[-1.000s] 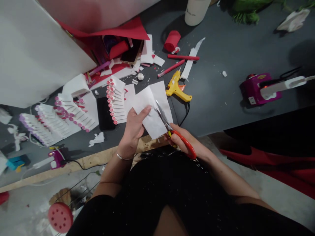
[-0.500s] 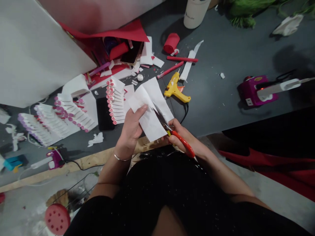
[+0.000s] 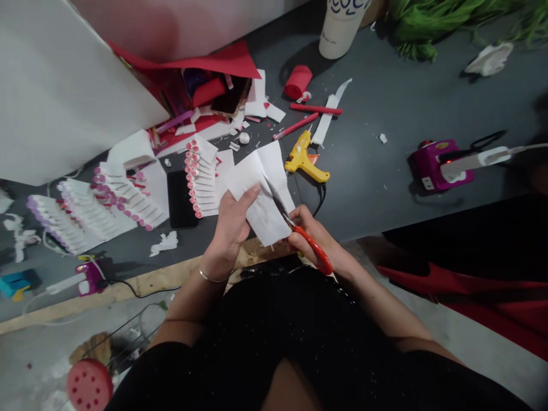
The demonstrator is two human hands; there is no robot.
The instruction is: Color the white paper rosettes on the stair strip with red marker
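My left hand (image 3: 231, 225) pinches a white sheet of paper (image 3: 261, 191) by its left side, holding it above the near edge of a dark grey table (image 3: 385, 177). My right hand (image 3: 319, 240) grips red-handled scissors (image 3: 299, 228). Their blades point up and to the left into the sheet, roughly along its middle. Both hands sit just in front of my black-clothed body.
A yellow glue gun (image 3: 305, 160) lies just beyond the paper. Rows of small white paper pieces with pink tips (image 3: 199, 182) and a black phone (image 3: 180, 198) lie to the left. Red paper scraps, a red roll (image 3: 298, 81), a white cup (image 3: 340, 25) and a purple device (image 3: 440, 162) are also around.
The scissors' blades have worked further into the sheet while my left hand keeps its hold. The view has tilted a little, showing more of the far table.
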